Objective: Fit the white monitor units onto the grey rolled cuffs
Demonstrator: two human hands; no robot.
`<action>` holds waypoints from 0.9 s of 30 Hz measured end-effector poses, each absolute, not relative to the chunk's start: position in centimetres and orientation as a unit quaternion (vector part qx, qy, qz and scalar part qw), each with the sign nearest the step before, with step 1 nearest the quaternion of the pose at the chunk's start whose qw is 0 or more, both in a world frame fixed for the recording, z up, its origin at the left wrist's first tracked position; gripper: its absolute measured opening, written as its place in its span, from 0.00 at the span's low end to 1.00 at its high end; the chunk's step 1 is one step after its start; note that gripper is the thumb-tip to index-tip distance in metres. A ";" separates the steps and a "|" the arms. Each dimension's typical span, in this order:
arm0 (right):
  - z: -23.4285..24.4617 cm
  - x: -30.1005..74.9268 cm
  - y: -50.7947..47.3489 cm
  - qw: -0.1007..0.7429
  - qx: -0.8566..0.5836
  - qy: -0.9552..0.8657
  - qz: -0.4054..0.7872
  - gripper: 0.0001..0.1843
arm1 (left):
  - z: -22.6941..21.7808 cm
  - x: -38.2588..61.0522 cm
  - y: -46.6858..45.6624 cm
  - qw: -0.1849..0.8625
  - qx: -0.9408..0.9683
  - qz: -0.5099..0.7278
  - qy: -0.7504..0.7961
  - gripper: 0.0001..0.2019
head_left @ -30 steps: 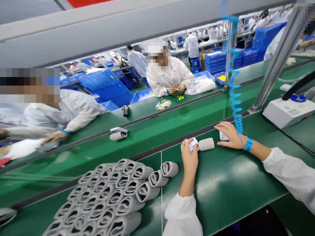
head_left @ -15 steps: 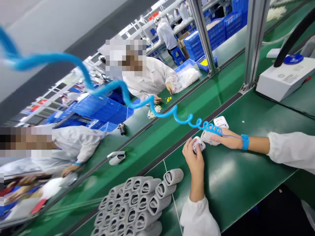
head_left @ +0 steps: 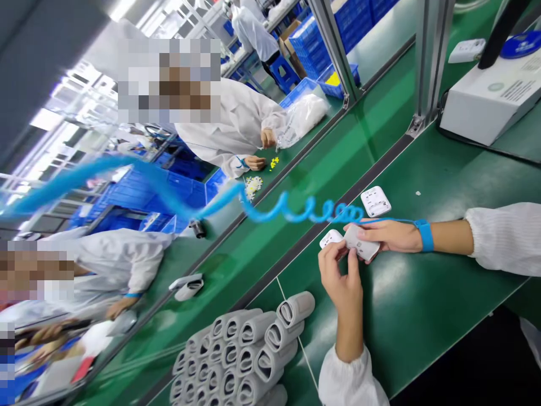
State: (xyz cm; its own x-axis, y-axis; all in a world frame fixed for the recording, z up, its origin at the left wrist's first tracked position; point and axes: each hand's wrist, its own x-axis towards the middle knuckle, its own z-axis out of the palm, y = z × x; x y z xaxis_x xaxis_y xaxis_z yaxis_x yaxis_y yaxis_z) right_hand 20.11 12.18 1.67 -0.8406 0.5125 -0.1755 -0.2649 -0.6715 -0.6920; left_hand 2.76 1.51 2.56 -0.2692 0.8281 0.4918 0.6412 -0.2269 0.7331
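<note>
My right hand (head_left: 391, 235), wearing a blue wrist strap on a coiled cord (head_left: 304, 211), is wrapped around a light grey plastic housing (head_left: 362, 243) above the green bench. Thumb and fingertips of my left hand (head_left: 341, 270) are closed on the housing's left end. Just behind my left fingers lies a white slotted faceplate (head_left: 331, 239), partly covered by them. A second white faceplate (head_left: 376, 201) rests flat on the bench beyond my right hand.
Several grey tube-like housings (head_left: 236, 355) stand stacked at the lower left. A white box-shaped device (head_left: 490, 107) sits at the right, near a metal post (head_left: 433, 62). Across the green conveyor belt (head_left: 270, 225), two co-workers in white coats sit at their work.
My left hand has let go of the white faceplate, which now lies on the bench, and has moved to the grey housing. The camera view has shifted slightly.
</note>
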 end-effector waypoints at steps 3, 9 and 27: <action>1.6 20.1 12.2 0.212 -0.171 -0.346 0.898 0.26 | 2.5 2.7 1.5 0.098 0.606 0.503 0.608 0.07; 1.3 20.2 12.6 0.204 -0.162 -0.372 0.891 0.27 | 2.3 2.3 1.7 0.138 0.611 0.501 0.597 0.07; 1.1 19.8 12.8 0.169 -0.147 -0.407 0.885 0.28 | 2.8 1.2 1.8 0.111 0.682 0.420 0.588 0.04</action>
